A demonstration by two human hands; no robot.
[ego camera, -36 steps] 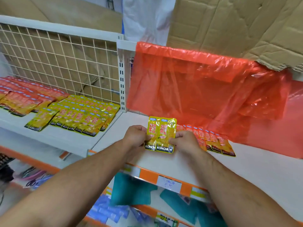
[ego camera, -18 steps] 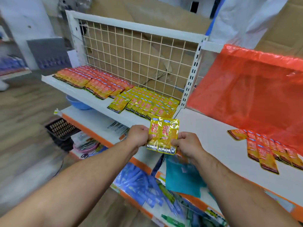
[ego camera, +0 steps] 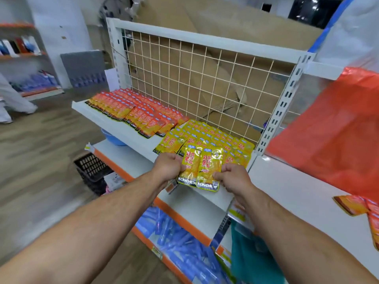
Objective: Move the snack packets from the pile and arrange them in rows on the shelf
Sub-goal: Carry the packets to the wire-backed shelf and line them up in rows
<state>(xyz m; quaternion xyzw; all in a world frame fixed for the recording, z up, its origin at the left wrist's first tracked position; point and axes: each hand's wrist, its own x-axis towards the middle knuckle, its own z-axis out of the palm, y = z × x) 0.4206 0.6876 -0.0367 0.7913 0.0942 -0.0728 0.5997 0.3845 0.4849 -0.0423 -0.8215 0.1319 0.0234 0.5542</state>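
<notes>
Two yellow KONCHEW snack packets [ego camera: 202,169] are held side by side above the front edge of the white shelf [ego camera: 114,125]. My left hand [ego camera: 168,168] pinches their left edge and my right hand [ego camera: 231,178] pinches their right edge. Just behind them, yellow packets [ego camera: 215,138] lie in overlapping rows on the shelf's right end. Orange packets [ego camera: 135,111] fill rows on its left part. A few more orange packets [ego camera: 361,208] lie on the neighbouring shelf at the far right.
A wire grid back panel [ego camera: 194,83] with cardboard behind it closes the shelf's rear. A red plastic bag [ego camera: 332,140] hangs over the right-hand shelf bay. Lower shelves hold blue packets [ego camera: 176,242] and teal items [ego camera: 252,263]. A black crate [ego camera: 92,169] sits on the wooden floor.
The view has swung left from the right-hand bay to the left shelf. Both hands carried the yellow packets leftward until they are in front of the yellow rows.
</notes>
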